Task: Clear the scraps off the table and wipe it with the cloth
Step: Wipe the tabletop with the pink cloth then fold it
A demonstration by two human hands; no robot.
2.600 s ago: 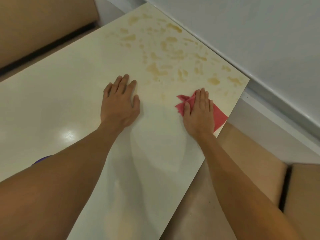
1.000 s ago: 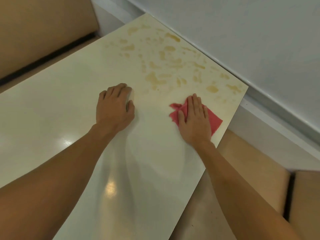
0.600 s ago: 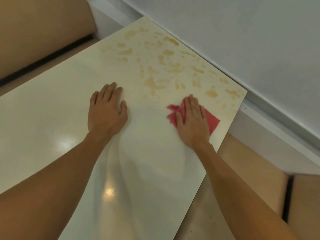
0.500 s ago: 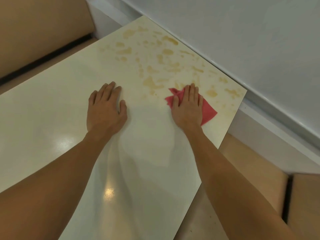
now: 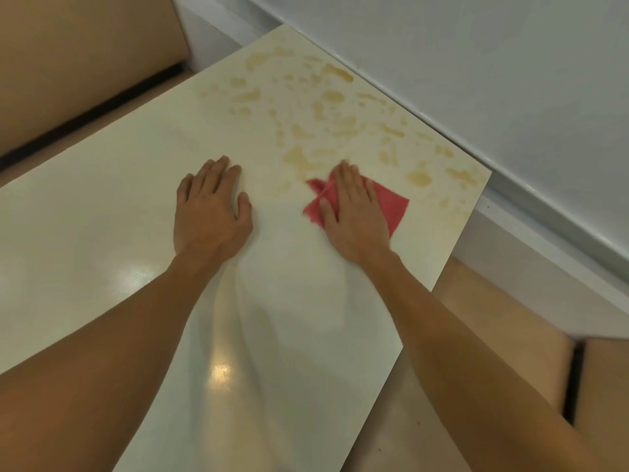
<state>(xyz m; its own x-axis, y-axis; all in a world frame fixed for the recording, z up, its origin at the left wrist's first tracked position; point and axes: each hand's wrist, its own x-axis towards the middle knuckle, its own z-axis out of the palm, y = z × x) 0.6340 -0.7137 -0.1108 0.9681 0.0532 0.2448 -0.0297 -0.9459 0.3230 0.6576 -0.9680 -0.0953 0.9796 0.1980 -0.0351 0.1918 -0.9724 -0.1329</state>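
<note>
Fingers (image 5: pixel 350 190) straight, right hand (image 5: pixel 357 219) presses the red cloth (image 5: pixel 391 203), left hand (image 5: pixel 211 216) flat on the table (image 5: pixel 102 233)

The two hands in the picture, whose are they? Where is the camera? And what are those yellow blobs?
There is no machine here, only a person. The camera sits on the person's head and looks down, so you see just arms and hands, as if through their eyes. The left hand lies flat on the pale table. The right hand presses down on a pink-red cloth with straight fingers; it pushes the cloth and does not grip it. The yellow-brown blobs are stains, spread over the far corner of the table just beyond the cloth. Neither hand holds anything.
</note>
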